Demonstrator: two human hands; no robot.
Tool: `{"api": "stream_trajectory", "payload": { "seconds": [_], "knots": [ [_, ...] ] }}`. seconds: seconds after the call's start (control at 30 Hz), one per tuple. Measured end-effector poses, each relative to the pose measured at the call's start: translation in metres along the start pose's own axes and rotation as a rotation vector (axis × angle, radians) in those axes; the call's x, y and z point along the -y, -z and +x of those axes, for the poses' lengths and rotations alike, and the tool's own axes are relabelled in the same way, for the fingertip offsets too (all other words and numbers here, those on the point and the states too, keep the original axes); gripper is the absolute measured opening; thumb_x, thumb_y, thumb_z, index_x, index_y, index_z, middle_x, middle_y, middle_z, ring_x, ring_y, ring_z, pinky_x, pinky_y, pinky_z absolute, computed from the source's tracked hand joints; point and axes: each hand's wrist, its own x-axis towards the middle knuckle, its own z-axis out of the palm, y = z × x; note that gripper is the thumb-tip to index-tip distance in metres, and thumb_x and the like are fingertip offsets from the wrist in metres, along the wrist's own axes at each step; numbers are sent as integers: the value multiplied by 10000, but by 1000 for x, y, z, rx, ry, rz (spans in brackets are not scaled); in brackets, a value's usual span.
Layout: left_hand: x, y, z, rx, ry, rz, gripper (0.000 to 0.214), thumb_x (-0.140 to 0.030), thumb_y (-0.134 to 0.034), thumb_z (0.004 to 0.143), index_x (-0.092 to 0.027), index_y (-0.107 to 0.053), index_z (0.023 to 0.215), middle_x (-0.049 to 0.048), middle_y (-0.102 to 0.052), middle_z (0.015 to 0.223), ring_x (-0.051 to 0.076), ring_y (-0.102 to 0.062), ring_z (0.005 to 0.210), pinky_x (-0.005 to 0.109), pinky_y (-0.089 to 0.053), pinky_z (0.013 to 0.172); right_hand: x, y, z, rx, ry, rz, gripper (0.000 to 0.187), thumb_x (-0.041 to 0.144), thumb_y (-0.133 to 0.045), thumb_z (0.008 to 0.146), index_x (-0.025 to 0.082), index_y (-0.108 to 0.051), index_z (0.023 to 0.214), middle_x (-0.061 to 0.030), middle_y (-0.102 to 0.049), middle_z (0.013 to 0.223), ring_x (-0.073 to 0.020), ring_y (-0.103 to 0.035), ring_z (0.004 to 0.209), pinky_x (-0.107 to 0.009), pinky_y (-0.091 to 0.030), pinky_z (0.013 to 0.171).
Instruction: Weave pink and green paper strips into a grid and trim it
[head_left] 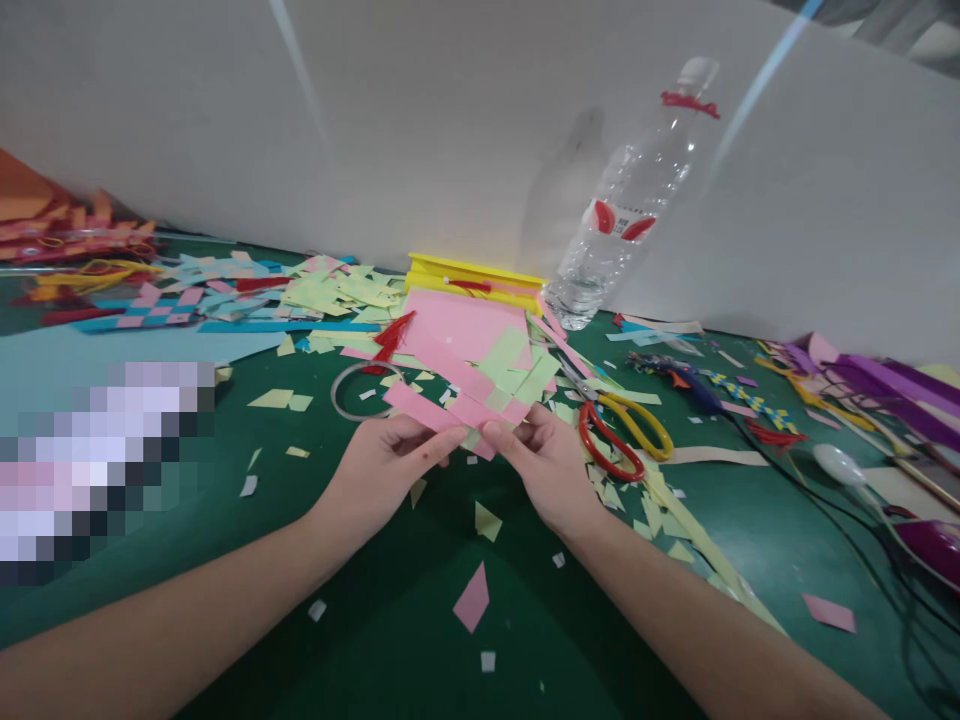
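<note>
A: Your bare left forearm (187, 610) reaches in from the bottom-left corner. Your left hand (390, 470) is pinched, thumb on top, fingers curled under.

B: Your right forearm (697, 620) comes in from the bottom right. Your right hand (551, 468) mirrors that pinch, thumbs close together.

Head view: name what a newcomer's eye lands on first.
Dead centre, the left hand and right hand pinch a pink-and-green paper weave above the green table. Just right of it lie red-and-yellow scissors; behind, a clear bottle stands against the white wall.
</note>
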Motion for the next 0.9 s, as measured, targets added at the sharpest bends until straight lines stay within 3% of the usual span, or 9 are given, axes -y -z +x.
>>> {"api": "stream_trajectory", "payload": {
  "seconds": [0.2,0.33,0.53,0.67,0.9],
  "knots": [
    [1,0,0,-46,-34,44,388,-459,-562,788,-186,-566,512,-28,-483,478,124,-413,482,235,-308,487,3,0,-1,-45,-18,-146,279,395,-699,721,203,-662,920,-57,-720,917,-195,-674,817,-322,-538,713],
    [0,0,-1,-68,-43,28,368,-433,-573,796,-192,-576,517,-33,-506,485,123,-443,491,226,-338,490,5,0,0,-20,-5,-167,257,384,-673,752,219,-671,949,-52,-714,956,-186,-673,830,-317,-538,729],
    [-1,-1,-2,-19,-32,-140,241,-418,-655,741,-200,-717,820,31,-716,792,190,-632,705,267,-487,620,5,-3,-2,-12,1,-143,240,358,-665,767,238,-676,975,-40,-714,960,-171,-675,818,-296,-536,721],
    [-2,-2,-1,-60,10,-234,252,-418,-690,711,-187,-716,808,57,-725,879,215,-653,795,299,-521,692,9,-7,-5,3,-22,-167,292,363,-673,755,239,-665,1020,-42,-712,965,-180,-671,860,-298,-533,735],
    [0,-3,0,-135,63,-310,263,-418,-727,682,-198,-711,825,44,-719,837,202,-649,783,313,-533,710,10,-8,-7,18,24,-262,141,354,-670,759,216,-677,787,2,-678,700,-127,-597,572,-264,-502,586]
  ]
}}
